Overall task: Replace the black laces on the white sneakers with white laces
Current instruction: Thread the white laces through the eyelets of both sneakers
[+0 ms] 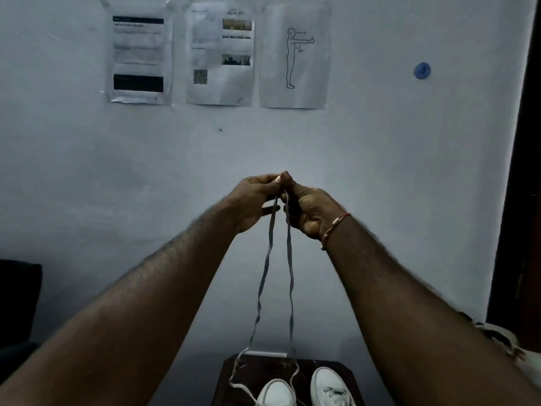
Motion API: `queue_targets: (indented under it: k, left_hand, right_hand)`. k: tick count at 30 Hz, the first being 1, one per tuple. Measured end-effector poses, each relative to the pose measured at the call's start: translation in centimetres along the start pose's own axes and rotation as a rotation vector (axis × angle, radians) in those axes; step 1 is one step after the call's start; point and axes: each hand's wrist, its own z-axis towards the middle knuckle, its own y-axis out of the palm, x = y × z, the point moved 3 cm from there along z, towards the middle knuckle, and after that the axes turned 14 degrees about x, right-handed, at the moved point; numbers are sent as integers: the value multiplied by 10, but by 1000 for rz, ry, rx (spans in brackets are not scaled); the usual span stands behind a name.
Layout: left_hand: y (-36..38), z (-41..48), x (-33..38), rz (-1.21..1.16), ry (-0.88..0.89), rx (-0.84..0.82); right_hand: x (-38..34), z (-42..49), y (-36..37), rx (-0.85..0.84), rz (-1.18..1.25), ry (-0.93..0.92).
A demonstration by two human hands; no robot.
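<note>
Both arms reach up and forward in front of the wall. My left hand (257, 200) and my right hand (310, 212) meet at the fingertips and pinch the two ends of a white lace (265, 273) together. The two strands hang down from my hands to the left white sneaker (276, 392) at the bottom edge of the view. The right white sneaker (330, 386) stands beside it, with white lace across its top. Both sneakers rest on a small dark table (257, 373). No black lace is in view.
A pale wall fills the view, with three taped paper sheets (219, 54) high up and a blue round hook (422, 70) at the right. A dark door frame (521, 200) runs down the right edge. A black object (17, 303) sits at the far left.
</note>
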Motion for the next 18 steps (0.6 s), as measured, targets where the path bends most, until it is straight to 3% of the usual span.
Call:
queue_targets:
  k: [4,6,12,14,16,18]
  left_hand:
    - [7,15,10,36,51,161]
    - [7,25,21,7,49,217]
    - [10,58,54,-17,122,342]
    - [14,65,59,11,145,380]
    - [17,70,65,16,162,401]
    - [18,75,70,27,176,407]
  right_hand:
    - [-3,-7,1,-25,-332,-273]
    - [5,-6,-2,-81,-545,-325]
    - [65,12,-21,-158,-970,-52]
    - [61,22,-17,-103,-912,21]
    - [54,32,-14,21,-631,124]
    - [54,41,-11,55,-516,144]
